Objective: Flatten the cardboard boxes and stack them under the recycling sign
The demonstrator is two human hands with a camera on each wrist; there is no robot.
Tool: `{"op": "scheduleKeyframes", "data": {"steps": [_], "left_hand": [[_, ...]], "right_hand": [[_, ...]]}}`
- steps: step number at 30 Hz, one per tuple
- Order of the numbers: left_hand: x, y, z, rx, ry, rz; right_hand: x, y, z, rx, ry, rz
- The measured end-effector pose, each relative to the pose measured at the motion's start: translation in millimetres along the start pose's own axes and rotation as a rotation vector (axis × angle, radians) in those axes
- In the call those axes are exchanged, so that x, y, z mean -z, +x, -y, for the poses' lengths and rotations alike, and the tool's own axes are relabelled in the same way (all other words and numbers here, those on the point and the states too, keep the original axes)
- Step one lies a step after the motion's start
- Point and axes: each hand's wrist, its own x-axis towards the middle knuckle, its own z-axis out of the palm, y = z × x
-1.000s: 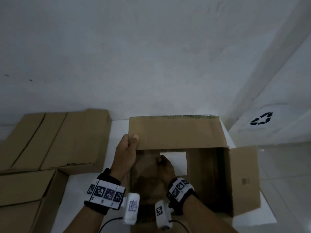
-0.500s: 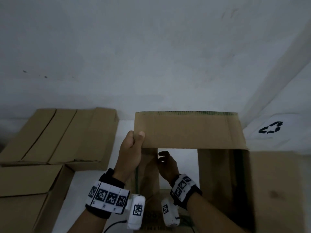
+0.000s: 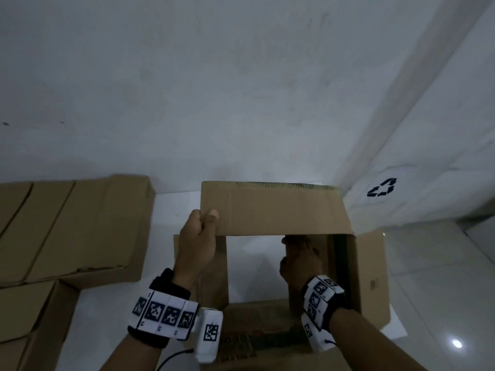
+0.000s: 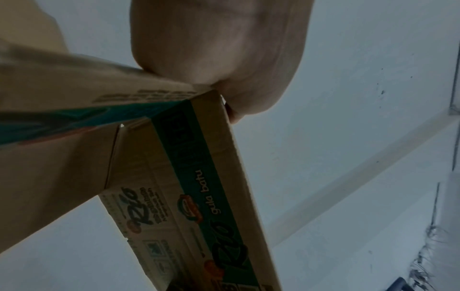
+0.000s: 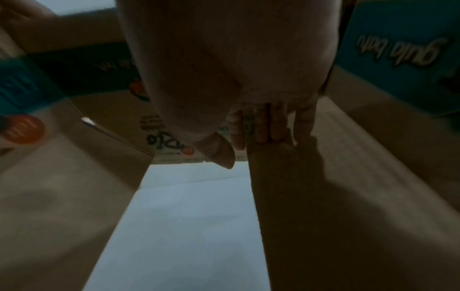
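The open cardboard box (image 3: 372, 277) stands on the white surface (image 3: 171, 210) by the wall, left of the recycling sign (image 3: 381, 187). The left hand (image 3: 197, 242) pinches its far flap (image 3: 270, 210) at the corner, thumb on top. The right hand (image 3: 300, 257) reaches inside (all shadow there), fingers (image 5: 263, 122) together on an inner flap (image 5: 298, 196); I cannot tell whether they grip it. Other boxes (image 3: 75, 228) lie left, cut off.

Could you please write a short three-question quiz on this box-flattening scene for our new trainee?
1. True or false: the left hand grips the open box.
2. The right hand is: A inside the box; B flat on the wall; C hanging free at the person's side.
3. On which side of the box is the recycling sign?
Key: 1 true; 2 A; 3 its right.
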Motion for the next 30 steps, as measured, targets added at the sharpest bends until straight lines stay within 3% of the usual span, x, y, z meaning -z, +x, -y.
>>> {"op": "scheduleKeyframes", "data": {"steps": [3, 6, 9, 11, 16, 20, 24, 26, 30], "left_hand": [[1, -3, -6, -0.017, -0.036, 0.028], [3, -9, -10, -0.048, -0.059, 0.042], [5, -12, -8, -0.052, -0.065, 0.045], [7, -10, -3, -0.036, -0.075, 0.032], [26, -1, 19, 0.059, -0.101, 0.004], [41, 2, 27, 0.124, -0.176, 0.009], [42, 3, 29, 0.126, -0.284, 0.054], [33, 3, 27, 0.1, -0.307, 0.078], [5, 12, 18, 0.055, -0.35, 0.107]], "right_hand": [[-8, 9, -15, -0.058, -0.225, 0.156], [-17, 16, -25, -0.15, -0.148, 0.32], [-17, 12, -23, -0.109, -0.117, 0.341], [-8, 2, -13, -0.064, -0.031, 0.27], [31, -60, 11, 0.084, 0.257, -0.218], [68, -75, -12, -0.083, 0.317, -0.448], [84, -55, -63, -0.098, 0.047, -0.416], [94, -43, -81, -0.069, -0.031, -0.367], [121, -21, -101, -0.033, -0.119, -0.403]]}}
